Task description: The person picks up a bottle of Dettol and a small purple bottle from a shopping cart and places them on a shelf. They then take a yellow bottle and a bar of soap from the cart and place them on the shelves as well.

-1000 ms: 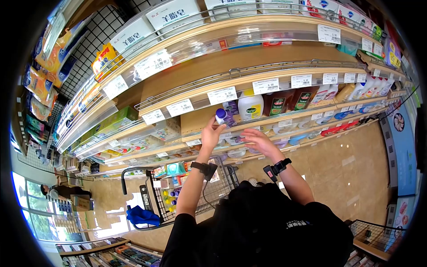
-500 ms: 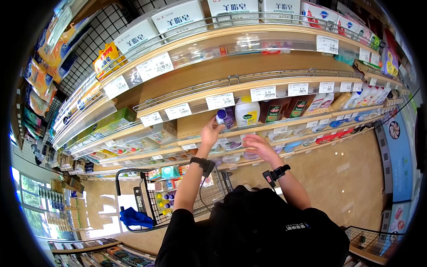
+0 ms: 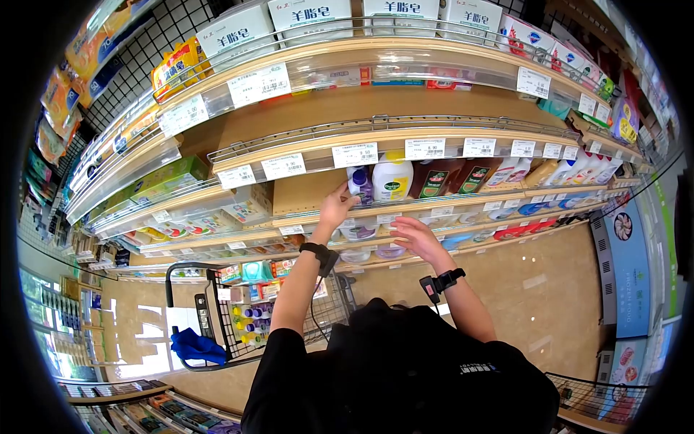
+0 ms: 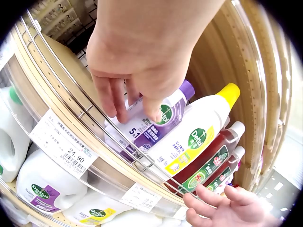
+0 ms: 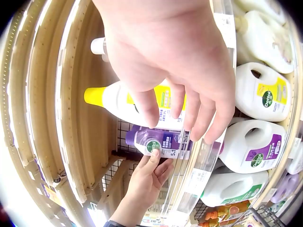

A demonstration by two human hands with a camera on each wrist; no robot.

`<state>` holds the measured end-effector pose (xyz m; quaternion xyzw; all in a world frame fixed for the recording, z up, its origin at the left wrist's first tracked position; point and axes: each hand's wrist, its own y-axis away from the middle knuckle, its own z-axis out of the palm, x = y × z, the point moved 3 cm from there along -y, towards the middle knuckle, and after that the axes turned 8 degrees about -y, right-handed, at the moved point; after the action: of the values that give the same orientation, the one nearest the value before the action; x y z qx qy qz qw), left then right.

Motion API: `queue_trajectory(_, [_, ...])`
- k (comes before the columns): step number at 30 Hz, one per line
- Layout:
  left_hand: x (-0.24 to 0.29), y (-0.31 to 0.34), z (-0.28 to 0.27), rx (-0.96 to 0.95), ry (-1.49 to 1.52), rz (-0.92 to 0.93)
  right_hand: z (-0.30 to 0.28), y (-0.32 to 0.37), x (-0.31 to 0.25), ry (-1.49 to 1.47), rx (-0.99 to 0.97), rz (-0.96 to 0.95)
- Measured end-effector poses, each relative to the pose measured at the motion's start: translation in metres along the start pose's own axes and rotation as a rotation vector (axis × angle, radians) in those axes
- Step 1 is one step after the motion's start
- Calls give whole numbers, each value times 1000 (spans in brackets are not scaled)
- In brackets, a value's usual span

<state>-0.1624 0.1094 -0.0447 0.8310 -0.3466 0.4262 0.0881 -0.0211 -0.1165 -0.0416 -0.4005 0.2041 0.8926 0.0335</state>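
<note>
My left hand (image 3: 337, 206) grips a purple-labelled Dettol bottle (image 4: 163, 116) with a purple cap, its thumb across the label. The bottle stands at the shelf's front rail, left of a white Dettol bottle (image 3: 392, 177) with a yellow cap. Part of another purple bottle shows behind the held one in the right wrist view. My right hand (image 3: 421, 239) is held in front of the shelf, fingers spread and nothing in them. In the right wrist view it overlaps the white bottle. Red-brown bottles (image 3: 434, 179) stand further right.
A wire shelf rail (image 4: 102, 125) runs along the shelf edge, with price tags (image 3: 355, 155) on the ledge above. Large white Dettol jugs (image 5: 255, 146) fill the shelf below. A shopping cart (image 3: 311, 312) with bottles and boxes stands at my left, a blue cloth (image 3: 199, 346) on it.
My left hand has moved the purple bottle inward onto the shelf, beside the white bottle. The right hand stays in front of the shelf, nearly unmoved.
</note>
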Motion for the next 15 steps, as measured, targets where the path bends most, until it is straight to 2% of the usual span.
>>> queue_trajectory(9, [8, 7, 0, -3, -103, -30, -6, 3, 10, -3, 12, 7])
queue_trajectory(15, [1, 12, -1, 73, 46, -35, 0, 4, 12, -16, 27, 18])
